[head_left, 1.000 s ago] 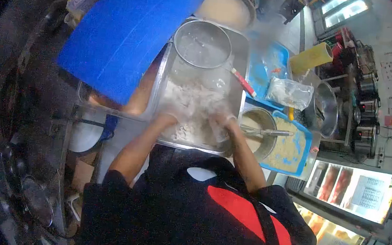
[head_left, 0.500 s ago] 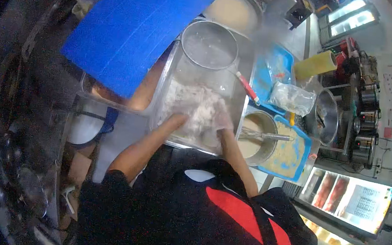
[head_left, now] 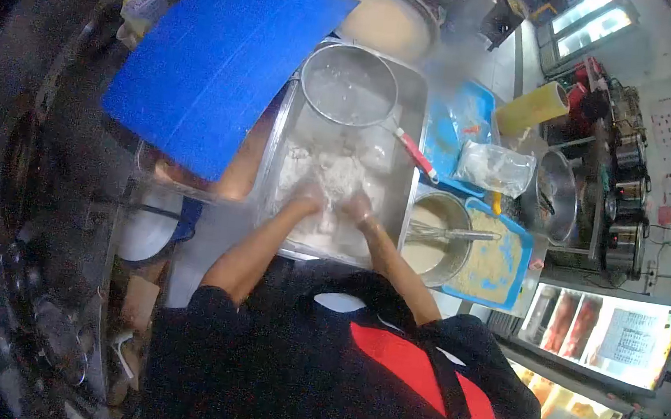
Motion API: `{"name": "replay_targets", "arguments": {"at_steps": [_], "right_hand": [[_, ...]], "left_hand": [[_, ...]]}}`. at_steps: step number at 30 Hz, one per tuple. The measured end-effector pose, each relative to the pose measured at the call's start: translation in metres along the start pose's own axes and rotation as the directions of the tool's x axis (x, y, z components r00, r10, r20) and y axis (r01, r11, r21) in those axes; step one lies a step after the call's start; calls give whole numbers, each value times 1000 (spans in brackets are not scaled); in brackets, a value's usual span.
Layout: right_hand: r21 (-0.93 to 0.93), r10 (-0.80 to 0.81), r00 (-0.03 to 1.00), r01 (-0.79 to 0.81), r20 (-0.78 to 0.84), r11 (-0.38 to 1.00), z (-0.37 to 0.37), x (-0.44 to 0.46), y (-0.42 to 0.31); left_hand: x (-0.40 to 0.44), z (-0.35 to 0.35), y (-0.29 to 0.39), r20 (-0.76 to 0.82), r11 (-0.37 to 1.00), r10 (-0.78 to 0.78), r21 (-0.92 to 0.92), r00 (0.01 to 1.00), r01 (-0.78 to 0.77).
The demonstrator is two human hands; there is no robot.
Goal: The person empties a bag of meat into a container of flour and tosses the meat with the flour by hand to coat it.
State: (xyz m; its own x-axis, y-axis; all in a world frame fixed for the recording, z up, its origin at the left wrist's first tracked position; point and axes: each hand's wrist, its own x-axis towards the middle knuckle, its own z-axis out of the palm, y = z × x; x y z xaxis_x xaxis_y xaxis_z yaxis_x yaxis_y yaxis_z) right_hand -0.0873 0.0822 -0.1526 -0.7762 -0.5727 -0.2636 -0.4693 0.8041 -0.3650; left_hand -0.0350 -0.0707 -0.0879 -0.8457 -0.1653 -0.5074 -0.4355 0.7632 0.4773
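A deep metal tray point(head_left: 402, 147) holds white flour point(head_left: 338, 173) with coated pieces in it. My left hand point(head_left: 308, 195) is down in the flour on the left side of the tray. Close beside it, on the right, my right hand point(head_left: 357, 207) also touches the flour. Flour and blur hide the fingers of both hands, so what they hold cannot be made out. A round sieve point(head_left: 349, 85) with a red-and-white handle point(head_left: 415, 153) rests across the far part of the tray.
Left of the tray, a blue board point(head_left: 224, 64) covers another container. On the right are a pot of batter point(head_left: 426, 253) with a whisk point(head_left: 453, 234), a blue crumb tray point(head_left: 520, 272), a plastic bag point(head_left: 496, 168) and a metal bowl point(head_left: 557, 193). A batter basin point(head_left: 383, 23) stands behind.
Both hands have moved closer together in the flour. My right hand has shifted left from the tray's right side, and the flour is now heaped ahead of the hands.
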Motion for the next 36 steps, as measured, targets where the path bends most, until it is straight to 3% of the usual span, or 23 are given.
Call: {"name": "replay_targets", "arguments": {"at_steps": [3, 4, 5, 6, 7, 9, 10, 13, 14, 15, 17, 18, 19, 21, 23, 24, 27, 28, 31, 32, 33, 35, 36], "right_hand": [[254, 129, 984, -94, -123, 963, 2, -14, 11], [306, 106, 977, -160, 186, 938, -8, -11, 19], [357, 124, 969, -195, 212, 914, -28, -19, 10], [399, 141, 960, -230, 241, 888, -74, -36, -16], [437, 154, 951, -263, 269, 860, -111, -48, -36], [662, -43, 998, 63, -46, 747, -113, -66, -27], [550, -76, 994, 104, -74, 829, -93, -53, -3], [54, -278, 928, 299, -248, 953, -113, -57, -5], [151, -220, 946, 260, -239, 954, -122, -57, -7], [275, -178, 962, 232, -208, 933, -139, -60, -19], [519, -55, 984, 136, -168, 844, -152, -65, -28], [635, 22, 989, 78, -149, 769, -145, -63, -23], [737, 95, 988, 27, -123, 675, -139, -61, -19], [639, 71, 955, 135, -287, 757, -121, -54, -12], [650, 63, 954, 151, -294, 744, -113, -51, -8], [714, 71, 972, 114, -223, 691, -118, -51, -12], [747, 100, 970, 103, -222, 657, -147, -61, -35], [733, 110, 960, 121, -259, 670, -157, -63, -43], [842, 86, 936, 264, -342, 470, -168, -71, -51], [845, 91, 939, 253, -332, 471, -192, -83, -73], [764, 54, 935, 252, -351, 594, -199, -86, -74], [548, -32, 927, 249, -374, 799, -208, -84, -71], [596, -1, 944, 210, -330, 775, -208, -79, -73]], "left_hand": [[-8, -19, 3, 85, 997, -71, 6, 994, 70], [-13, -19, 2, 77, 997, -80, -12, 994, 81], [-19, -22, 3, 68, 995, -87, -35, 994, 90], [-48, -47, 13, 68, 995, 3, -95, 998, 3], [-45, -43, 13, -16, 992, -2, -125, 1000, 0], [-40, -42, 15, -187, 984, -19, -178, 982, -15], [-50, -38, 19, -386, 993, 75, -54, 920, -104], [-21, -25, -9, -288, 889, 453, 72, 844, -452], [-24, -28, 1, -311, 963, 255, -9, 916, -271], [-25, -39, 2, -150, 934, 354, 12, 923, -356], [-23, -60, -4, 181, 852, 513, 9, 839, -523], [-7, -30, -18, -32, 889, 271, -375, 962, -263], [9, -11, -30, -166, 881, 367, -255, 915, -399], [27, 4, -42, -374, 803, 563, 35, 737, -595], [25, -12, -32, -123, 933, 326, -116, 937, -340], [16, -28, -20, 21, 969, 195, -160, 981, -189], [-59, -100, 35, 116, 993, 88, -89, 989, -78], [-52, -88, 28, 81, 994, 107, -24, 991, -106], [-31, -51, 5, 15, 973, 176, 151, 984, -176], [-32, -47, 5, 20, 957, 212, 197, 977, -211], [-36, -50, 11, 27, 937, 251, 245, 968, -250], [-54, -75, 28, -51, 970, 243, -17, 969, -244], [-62, -87, 34, -90, 960, 225, -149, 970, -236]]}}
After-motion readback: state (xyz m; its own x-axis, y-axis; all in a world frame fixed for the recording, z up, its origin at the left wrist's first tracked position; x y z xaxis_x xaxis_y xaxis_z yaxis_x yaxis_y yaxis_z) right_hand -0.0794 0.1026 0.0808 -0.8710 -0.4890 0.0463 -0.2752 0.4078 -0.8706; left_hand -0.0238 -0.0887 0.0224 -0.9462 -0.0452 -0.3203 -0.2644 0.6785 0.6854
